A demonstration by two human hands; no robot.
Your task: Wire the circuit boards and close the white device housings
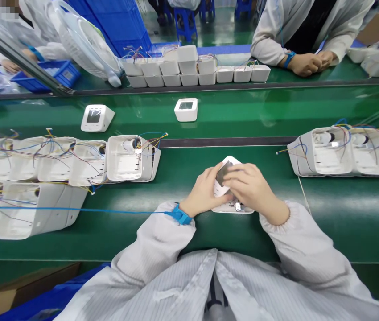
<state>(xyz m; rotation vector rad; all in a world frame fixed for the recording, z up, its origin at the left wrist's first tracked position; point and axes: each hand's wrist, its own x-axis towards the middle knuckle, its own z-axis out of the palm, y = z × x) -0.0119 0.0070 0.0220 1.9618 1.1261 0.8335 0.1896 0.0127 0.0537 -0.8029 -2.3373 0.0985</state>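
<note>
In front of my chest I have a small white device housing (pixel 220 191) with a dark screen, tilted between my two hands. My left hand (pixel 203 191), with a blue strap on its wrist, grips its left side. My right hand (pixel 248 185) closes over the right side, fingers bent across the screen and covering part of it. Under the hands lies a white open shell (pixel 221 208) on the green bench; a small metallic part shows inside. Whether housing and shell touch is hidden.
White open housings with loose wires stand left (pixel 132 158) and right (pixel 331 151). Two finished-looking white units with screens (pixel 186 110) sit on the strip beyond. A blue cord (pixel 109 209) runs left from my wrist. Across stands a white fan (pixel 82 40); a co-worker's hands (pixel 310 62) rest there.
</note>
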